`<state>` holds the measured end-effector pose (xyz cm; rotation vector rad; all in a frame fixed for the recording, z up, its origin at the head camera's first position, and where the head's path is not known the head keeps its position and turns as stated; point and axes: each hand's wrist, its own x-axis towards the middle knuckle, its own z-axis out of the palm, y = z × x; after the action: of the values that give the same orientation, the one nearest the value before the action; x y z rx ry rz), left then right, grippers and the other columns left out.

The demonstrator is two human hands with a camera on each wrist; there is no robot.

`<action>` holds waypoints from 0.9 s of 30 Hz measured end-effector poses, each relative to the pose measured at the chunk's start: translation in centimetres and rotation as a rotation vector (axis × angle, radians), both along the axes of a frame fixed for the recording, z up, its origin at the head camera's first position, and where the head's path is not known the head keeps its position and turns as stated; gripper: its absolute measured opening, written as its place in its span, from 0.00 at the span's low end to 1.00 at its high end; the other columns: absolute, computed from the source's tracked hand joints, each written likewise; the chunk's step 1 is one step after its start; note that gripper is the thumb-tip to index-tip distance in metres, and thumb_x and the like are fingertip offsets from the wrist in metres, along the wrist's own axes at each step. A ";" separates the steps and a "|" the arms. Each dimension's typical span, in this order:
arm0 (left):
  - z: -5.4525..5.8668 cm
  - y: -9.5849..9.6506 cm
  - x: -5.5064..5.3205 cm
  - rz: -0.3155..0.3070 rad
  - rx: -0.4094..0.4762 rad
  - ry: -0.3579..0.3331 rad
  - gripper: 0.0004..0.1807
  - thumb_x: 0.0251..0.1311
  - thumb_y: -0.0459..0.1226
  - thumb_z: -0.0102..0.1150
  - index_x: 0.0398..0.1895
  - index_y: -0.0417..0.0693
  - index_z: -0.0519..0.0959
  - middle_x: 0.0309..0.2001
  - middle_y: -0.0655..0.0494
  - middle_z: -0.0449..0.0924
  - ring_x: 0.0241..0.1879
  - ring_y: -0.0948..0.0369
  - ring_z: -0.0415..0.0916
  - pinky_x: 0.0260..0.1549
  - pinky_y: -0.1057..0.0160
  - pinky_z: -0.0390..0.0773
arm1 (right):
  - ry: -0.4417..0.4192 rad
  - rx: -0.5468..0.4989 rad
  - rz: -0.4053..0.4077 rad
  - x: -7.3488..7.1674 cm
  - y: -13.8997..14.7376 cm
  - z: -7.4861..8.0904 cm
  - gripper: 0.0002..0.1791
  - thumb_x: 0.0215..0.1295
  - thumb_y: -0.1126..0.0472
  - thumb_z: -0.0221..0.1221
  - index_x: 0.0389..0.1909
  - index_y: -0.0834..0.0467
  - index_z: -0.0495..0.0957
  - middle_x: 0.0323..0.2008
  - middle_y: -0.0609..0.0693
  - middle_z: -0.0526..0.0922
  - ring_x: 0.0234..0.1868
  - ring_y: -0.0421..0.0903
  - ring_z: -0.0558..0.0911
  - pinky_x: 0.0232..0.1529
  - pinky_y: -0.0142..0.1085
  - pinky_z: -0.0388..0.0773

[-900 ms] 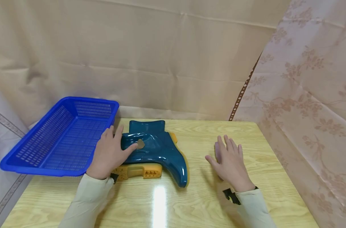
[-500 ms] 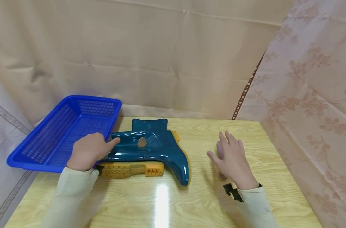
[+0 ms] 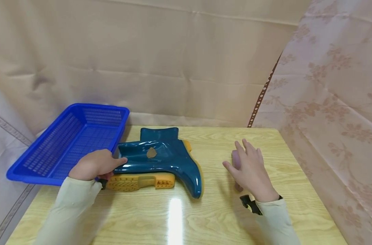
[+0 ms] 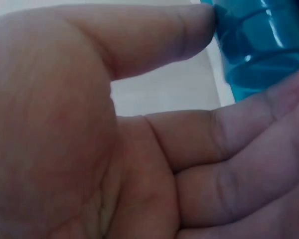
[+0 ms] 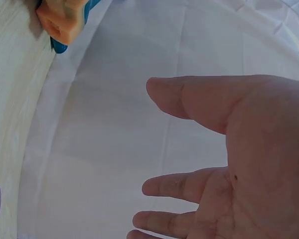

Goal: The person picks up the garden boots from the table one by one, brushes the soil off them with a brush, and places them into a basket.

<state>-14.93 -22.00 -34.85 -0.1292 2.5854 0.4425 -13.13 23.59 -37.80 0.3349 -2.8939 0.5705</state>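
A pair of teal rain boots (image 3: 170, 158) with yellow soles lies on its side on the table, one partly over the other. One yellow sole (image 3: 140, 181) faces me, and a brown patch (image 3: 151, 152) marks the upper shaft. At the shaft's open end is my left hand (image 3: 95, 164), its thumb over the boot's edge and its fingers extended lower down. In the left wrist view, the boot opening (image 4: 266, 69) shows between thumb and fingers. My right hand (image 3: 251, 172) hovers with spread fingers over a purple object (image 3: 236, 159), mostly hidden by it.
A blue plastic basket (image 3: 13, 173) with perforated sides stands at the left, close beside the boots. The wood-grain table (image 3: 216, 221) meets a beige cloth (image 3: 173, 68) at the back and a floral cloth (image 3: 336, 102) at the right.
My left hand has moved left from above the boots to the shaft's open end, and has lowered slightly. The right hand stays nearly in place over the purple object.
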 end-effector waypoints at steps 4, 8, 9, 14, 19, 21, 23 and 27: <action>0.1 0.0 -0.2 0.024 0.001 -0.004 0.31 0.73 0.59 0.53 0.21 0.45 0.81 0.19 0.54 0.79 0.21 0.58 0.77 0.33 0.56 0.73 | -0.022 -0.010 -0.007 0.0 0.1 0.2 0.47 0.71 0.44 0.64 0.78 0.69 0.57 0.77 0.73 0.53 0.78 0.70 0.52 0.75 0.68 0.40; 0.1 0.0 -0.2 0.056 0.037 -0.004 0.26 0.73 0.54 0.56 0.36 0.36 0.81 0.23 0.50 0.81 0.25 0.56 0.79 0.34 0.55 0.76 | -0.039 -0.022 -0.009 0.0 0.2 0.3 0.48 0.71 0.44 0.63 0.79 0.68 0.55 0.78 0.73 0.52 0.78 0.70 0.51 0.75 0.67 0.40; 0.0 0.0 -0.2 0.056 0.053 -0.001 0.26 0.73 0.52 0.56 0.40 0.34 0.80 0.25 0.50 0.81 0.25 0.56 0.80 0.34 0.56 0.77 | -0.040 -0.024 -0.009 0.0 0.2 0.3 0.48 0.71 0.44 0.63 0.79 0.68 0.55 0.78 0.73 0.52 0.78 0.71 0.51 0.76 0.67 0.40; -0.2 0.0 -0.2 0.032 0.169 0.020 0.22 0.76 0.45 0.54 0.49 0.29 0.74 0.31 0.47 0.79 0.27 0.56 0.79 0.29 0.58 0.81 | -0.050 -0.032 -0.007 0.1 0.4 0.3 0.48 0.71 0.44 0.63 0.79 0.68 0.55 0.78 0.73 0.51 0.78 0.71 0.51 0.76 0.67 0.39; -0.3 0.0 0.0 0.031 0.293 0.079 0.15 0.79 0.44 0.50 0.37 0.40 0.67 0.33 0.46 0.76 0.30 0.55 0.78 0.29 0.57 0.84 | -0.062 -0.021 -0.004 0.1 0.4 0.4 0.47 0.71 0.44 0.63 0.78 0.69 0.56 0.78 0.73 0.51 0.78 0.71 0.50 0.75 0.67 0.39; -0.4 0.1 0.0 0.035 0.322 0.110 0.15 0.80 0.44 0.49 0.37 0.42 0.65 0.34 0.45 0.76 0.32 0.54 0.78 0.30 0.56 0.84 | -0.064 -0.010 -0.004 0.2 0.4 0.4 0.47 0.71 0.44 0.63 0.77 0.69 0.57 0.78 0.73 0.51 0.78 0.70 0.50 0.75 0.68 0.39; -0.4 0.4 -0.1 0.044 0.350 0.148 0.15 0.81 0.44 0.47 0.39 0.42 0.65 0.36 0.44 0.77 0.33 0.54 0.78 0.31 0.56 0.83 | -0.072 0.001 -0.006 0.3 0.4 0.5 0.46 0.71 0.45 0.63 0.77 0.69 0.58 0.78 0.73 0.50 0.79 0.70 0.49 0.75 0.68 0.38; -0.8 1.3 -0.5 0.088 0.465 0.263 0.16 0.82 0.46 0.44 0.45 0.41 0.65 0.40 0.43 0.77 0.34 0.54 0.82 0.34 0.57 0.85 | -0.085 0.020 -0.010 0.6 0.5 0.6 0.44 0.72 0.44 0.63 0.76 0.69 0.60 0.78 0.73 0.50 0.79 0.71 0.49 0.74 0.69 0.38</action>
<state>-15.42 -20.73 -35.64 -0.0225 2.6528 1.1443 -12.56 24.14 -37.16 0.3065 -2.9829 0.5683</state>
